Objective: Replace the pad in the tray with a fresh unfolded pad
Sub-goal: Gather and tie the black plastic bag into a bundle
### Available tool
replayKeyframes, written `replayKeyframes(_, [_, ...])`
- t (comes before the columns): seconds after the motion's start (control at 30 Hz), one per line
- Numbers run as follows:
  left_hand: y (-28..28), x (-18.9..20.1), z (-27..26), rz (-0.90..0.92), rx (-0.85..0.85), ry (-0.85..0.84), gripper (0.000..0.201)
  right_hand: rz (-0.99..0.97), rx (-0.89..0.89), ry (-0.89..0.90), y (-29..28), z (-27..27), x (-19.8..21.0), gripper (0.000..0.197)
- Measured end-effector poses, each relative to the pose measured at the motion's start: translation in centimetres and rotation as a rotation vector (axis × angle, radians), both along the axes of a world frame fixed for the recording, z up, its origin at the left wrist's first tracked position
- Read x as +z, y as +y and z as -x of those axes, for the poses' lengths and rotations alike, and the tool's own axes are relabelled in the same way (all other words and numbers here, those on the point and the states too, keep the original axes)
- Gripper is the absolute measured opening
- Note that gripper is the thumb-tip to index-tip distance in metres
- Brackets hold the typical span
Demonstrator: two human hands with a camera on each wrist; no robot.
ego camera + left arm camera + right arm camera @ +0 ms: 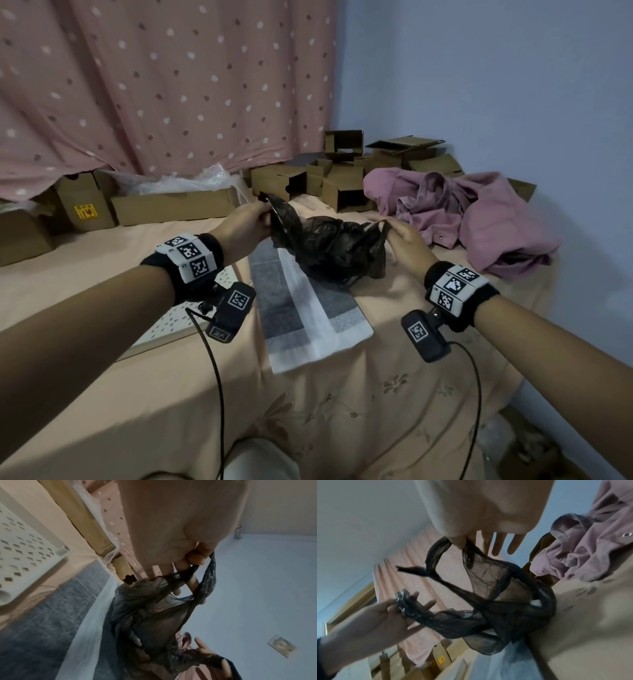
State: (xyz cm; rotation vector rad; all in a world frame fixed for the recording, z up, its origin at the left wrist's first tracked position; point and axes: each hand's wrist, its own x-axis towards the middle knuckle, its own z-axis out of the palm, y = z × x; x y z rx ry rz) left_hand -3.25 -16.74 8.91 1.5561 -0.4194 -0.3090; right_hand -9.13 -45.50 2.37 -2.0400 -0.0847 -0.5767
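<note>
Both hands hold a thin black plastic bag (329,250) up over the bed. My left hand (265,214) grips one handle of the bag (154,615), fingers curled round it. My right hand (385,224) pinches the other handle between thumb and forefinger (462,543), its other fingers straight. Something pale shows through inside the bag (505,601). Under the bag a folded grey-and-white pad (308,315) lies on the peach sheet. The cream perforated tray (185,318) sits to its left, partly hidden by my left wrist, and also shows in the left wrist view (25,554).
Several cardboard boxes (171,205) line the back of the bed below a dotted pink curtain (171,85). A crumpled pink garment (479,219) lies at the right, near the blue wall (513,85). Black cables hang from both wrist cameras.
</note>
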Motion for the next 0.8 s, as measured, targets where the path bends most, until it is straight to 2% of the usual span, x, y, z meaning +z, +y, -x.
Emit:
replayKeyframes(0.1, [-0.2,0.1,0.0,-0.019,0.015,0.003,0.025,-0.259,-0.003,0.089,0.5,-1.2,0.7,0.037])
replayKeyframes(0.17, [-0.5,-0.1,0.2,-0.025,-0.007,-0.009,0.030,-0.361,0.010,0.118,0.5,-2.4,0.4,0.041])
replayKeyframes(0.3, [-0.6,-0.7,0.3,0.041,-0.057,0.036,0.030,-0.483,0.032,0.129,1.4,-3.0,0.2,0.024])
replayKeyframes(0.4, [-0.4,-1.1,0.5,0.005,-0.129,0.078,0.013,-0.525,0.057,0.132,2.6,-2.9,0.1,0.029])
replayKeyframes(0.53, [-0.4,-1.3,0.2,0.020,-0.090,0.034,0.027,-0.695,0.084,0.187,3.5,-3.2,0.1,0.024])
replayKeyframes(0.6, [-0.3,-1.4,0.1,-0.072,-0.105,-0.068,0.028,-0.769,0.089,0.202,3.8,-3.2,0.4,0.022])
replayKeyframes(0.67, [-0.6,-1.6,0.5,-0.304,-0.090,-0.247,0.034,-0.794,0.071,0.197,4.2,-3.4,0.9,0.024])
replayKeyframes(0.73, [-1.6,-1.6,1.2,-0.481,-0.037,-0.451,0.049,-0.723,0.038,0.191,4.9,-3.8,1.4,0.025])
replayKeyframes(0.8, [-3.0,-1.5,1.8,-0.489,0.030,-0.601,0.066,-0.627,-0.001,0.203,5.8,-4.3,1.8,0.027])
